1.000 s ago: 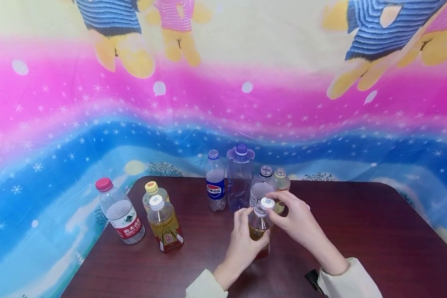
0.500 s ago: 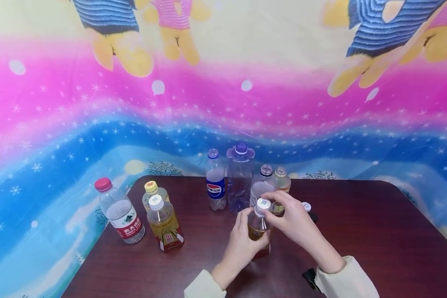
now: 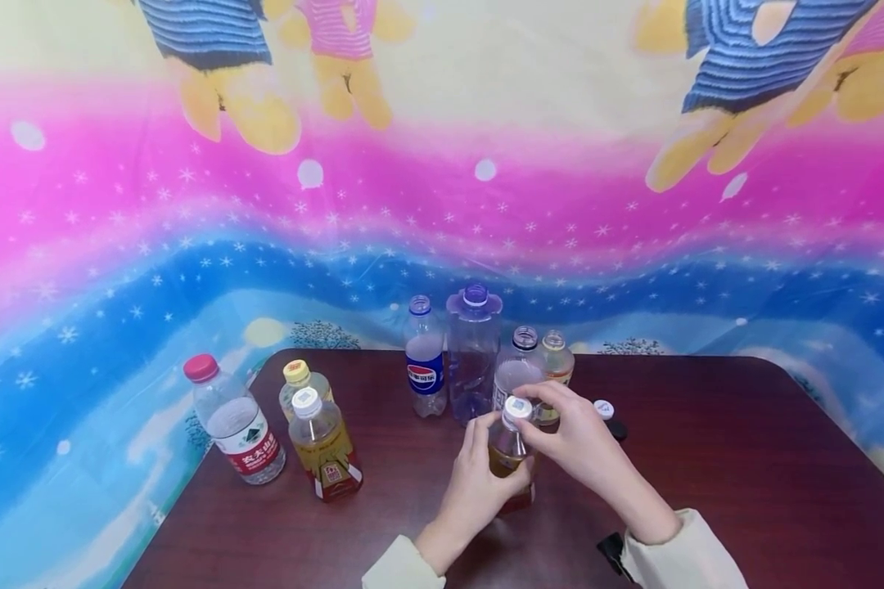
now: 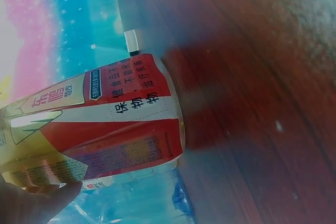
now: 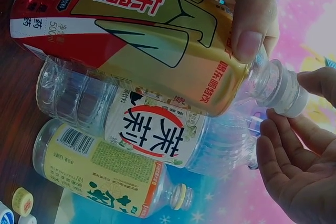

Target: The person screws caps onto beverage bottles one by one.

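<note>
My left hand (image 3: 475,470) grips a drink bottle (image 5: 147,35) with a red and gold label round its upper body. The bottle stands upright at the middle of the table. Thumb and fingers of my right hand (image 3: 578,425) pinch the white cap (image 5: 291,95) at the bottle's mouth. In the right wrist view the cap sits over the neck, with the ring below it showing. The left wrist view has the bottle's lower label (image 4: 131,103) close over the dark tabletop.
Behind stand uncapped bottles: a Pepsi bottle (image 3: 425,372), a tall purple-tinted bottle (image 3: 475,352), a jasmine drink bottle (image 5: 152,124) and a yellow-label bottle (image 5: 100,169). Capped bottles at left include a red-capped water bottle (image 3: 239,425). Loose caps (image 3: 604,409) lie right of the hands.
The white cap has come down and slightly left in my right hand, from tilted at the mouth to level over the neck. My left hand keeps its grip on the bottle.
</note>
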The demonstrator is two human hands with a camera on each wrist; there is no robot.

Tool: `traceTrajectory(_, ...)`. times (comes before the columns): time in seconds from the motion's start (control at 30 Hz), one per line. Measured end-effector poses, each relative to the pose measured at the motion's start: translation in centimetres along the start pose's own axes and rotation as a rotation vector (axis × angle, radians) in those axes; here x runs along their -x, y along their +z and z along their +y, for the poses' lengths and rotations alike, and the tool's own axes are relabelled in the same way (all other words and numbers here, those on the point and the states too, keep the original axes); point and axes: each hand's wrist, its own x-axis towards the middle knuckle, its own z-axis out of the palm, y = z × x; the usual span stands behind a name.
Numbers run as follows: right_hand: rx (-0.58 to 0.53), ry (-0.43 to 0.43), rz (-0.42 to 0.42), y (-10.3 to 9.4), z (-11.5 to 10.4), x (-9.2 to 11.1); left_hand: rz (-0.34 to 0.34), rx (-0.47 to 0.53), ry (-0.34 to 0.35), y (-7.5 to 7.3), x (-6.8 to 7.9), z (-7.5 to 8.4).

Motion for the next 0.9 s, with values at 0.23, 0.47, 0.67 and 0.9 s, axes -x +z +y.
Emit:
traceTrajectory(0.23, 0.010, 0.015, -0.008, 0.09, -0.13, -0.07, -0.008, -0.005, -0.006, -0.08, 0.05, -0.05)
traceTrajectory(0.47, 0.007, 0.035, -0.003, 0.13, -0.05, -0.10, 0.002, -0.009, 0.006, -0.05, -0.10, 0.01)
traceTrajectory(0.67, 0.005, 0.068, 0.001, 0.17, -0.02, -0.20, 0.002, -0.013, 0.010, 0.02, -0.12, -0.04)
traceTrajectory(0.9, -0.067, 0.067, -0.067, 0.01, 0.24, -0.05, 0.003, -0.008, 0.010, 0.05, -0.10, -0.14)
